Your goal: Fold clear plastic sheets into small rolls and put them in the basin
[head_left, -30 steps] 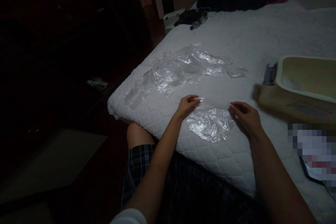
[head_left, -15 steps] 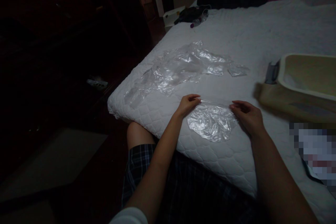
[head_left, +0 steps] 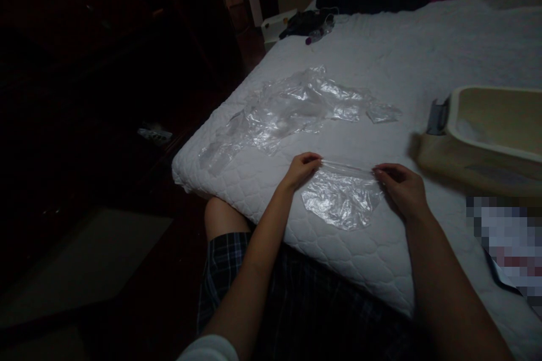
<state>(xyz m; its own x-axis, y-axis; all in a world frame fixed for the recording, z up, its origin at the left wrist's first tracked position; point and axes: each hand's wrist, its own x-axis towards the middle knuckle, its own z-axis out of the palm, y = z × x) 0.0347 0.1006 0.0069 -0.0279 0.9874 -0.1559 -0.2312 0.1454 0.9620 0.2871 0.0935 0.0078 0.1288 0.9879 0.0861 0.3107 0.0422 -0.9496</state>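
Observation:
A small clear plastic bag lies flat on the white quilted mattress near its front corner. My left hand pinches the bag's upper left edge. On the other side my right hand pinches the upper right edge, so the top rim is stretched taut between them. A larger heap of crumpled clear plastic lies further back on the mattress, apart from both hands.
A beige basket with a grey handle lies on its side at the right. Dark items and a small bottle sit at the mattress's far edge. A blurred paper lies at right. Dark floor lies left, with a small object.
Both hands have closed on the small bag's top edge and pulled it taut; the rim has lifted slightly off the mattress. The hands have barely shifted.

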